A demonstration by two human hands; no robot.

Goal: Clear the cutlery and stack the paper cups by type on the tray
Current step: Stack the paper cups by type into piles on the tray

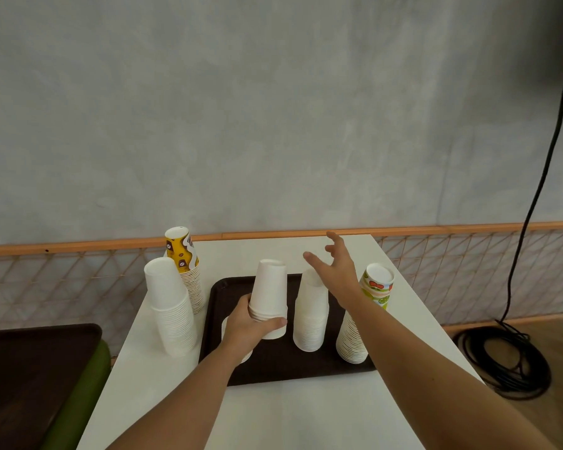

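A dark brown tray [273, 368] lies on the white table [273, 417]. My left hand [251, 326] grips a short stack of upside-down plain white cups [268, 290] over the tray's left half. A taller white cup stack [311, 316] stands in the tray's middle. A stack topped with a green fruit-print cup [376, 285] leans at the tray's right edge. My right hand [335, 264] hovers with fingers spread above the middle stack, holding nothing. Off the tray to the left stand a tall white stack [171, 306] and a yellow coffee-print stack [184, 254]. No cutlery is visible.
Another dark tray [30, 368] and a green seat edge [85, 394] sit at the lower left. A netted railing with an orange bar [436, 228] runs behind the table. A black cable coil [507, 362] lies on the floor at right.
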